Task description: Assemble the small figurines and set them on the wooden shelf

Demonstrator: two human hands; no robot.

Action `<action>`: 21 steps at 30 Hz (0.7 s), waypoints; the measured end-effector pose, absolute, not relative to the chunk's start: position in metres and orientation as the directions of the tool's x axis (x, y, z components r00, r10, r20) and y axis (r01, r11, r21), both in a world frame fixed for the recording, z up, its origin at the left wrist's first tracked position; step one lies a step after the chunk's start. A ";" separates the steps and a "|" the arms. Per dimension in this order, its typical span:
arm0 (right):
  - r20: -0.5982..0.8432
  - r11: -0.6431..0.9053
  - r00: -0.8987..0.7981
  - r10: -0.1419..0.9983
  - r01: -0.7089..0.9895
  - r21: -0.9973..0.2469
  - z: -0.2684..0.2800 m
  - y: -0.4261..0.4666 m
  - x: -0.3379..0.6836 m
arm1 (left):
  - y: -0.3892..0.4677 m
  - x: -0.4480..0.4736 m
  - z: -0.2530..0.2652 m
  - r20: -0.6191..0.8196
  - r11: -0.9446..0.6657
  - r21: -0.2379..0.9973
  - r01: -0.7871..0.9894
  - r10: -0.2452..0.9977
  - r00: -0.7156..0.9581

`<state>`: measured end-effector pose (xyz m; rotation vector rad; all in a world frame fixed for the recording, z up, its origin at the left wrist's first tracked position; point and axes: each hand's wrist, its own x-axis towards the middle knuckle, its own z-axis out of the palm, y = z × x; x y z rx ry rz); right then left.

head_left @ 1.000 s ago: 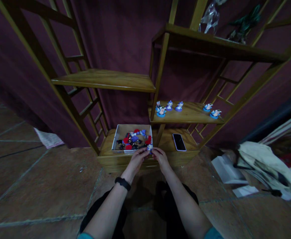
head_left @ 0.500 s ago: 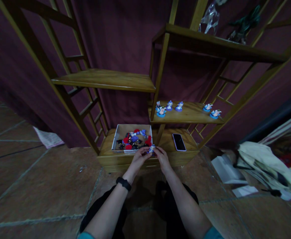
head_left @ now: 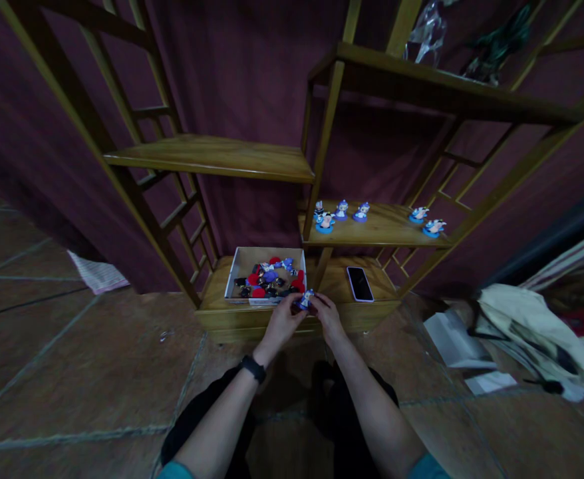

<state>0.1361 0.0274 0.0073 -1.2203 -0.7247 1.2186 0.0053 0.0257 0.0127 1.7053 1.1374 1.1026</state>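
Between the fingertips of my left hand [head_left: 285, 319] and my right hand [head_left: 327, 315] is a small purple-and-white figurine [head_left: 306, 300]. Both hands are closed on it, just in front of the lower shelf's front edge. Behind my left hand stands an open white cardboard box [head_left: 229, 285] with red, black and purple figurines lying jumbled inside. On the raised shelf at the right [head_left: 386, 231] several figurines stand upright: two purple-and-white ones [head_left: 361, 212], some pink-and-blue ones [head_left: 434, 228] and a dark one at the left end.
A phone [head_left: 360, 284] lies on the lower shelf right of the box. A bare wooden shelf [head_left: 212, 156] juts out above the box. Overhead at right, a glass ornament [head_left: 428, 34] and a dark green statuette [head_left: 499, 46] stand. A cream bag [head_left: 536, 329] lies on the floor at right.
The figurine has turned slightly and shifted a little to the right in my fingers. Both hands keep hold of it. The view has moved slightly.
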 end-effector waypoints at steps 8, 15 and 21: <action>-0.202 -0.120 0.209 0.957 -0.349 -0.929 0.014 0.022 0.133 | 0.015 0.001 0.024 0.291 -0.409 0.690 0.597 0.912 0.288; -0.188 -0.112 0.205 0.961 -0.331 -0.937 0.011 0.023 0.134 | 0.006 0.001 0.033 0.242 -0.421 0.470 0.776 0.907 0.345; -0.208 -0.130 0.211 0.955 -0.332 -0.934 0.007 0.023 0.134 | 0.005 0.002 0.035 0.253 -0.472 0.317 0.822 0.878 0.407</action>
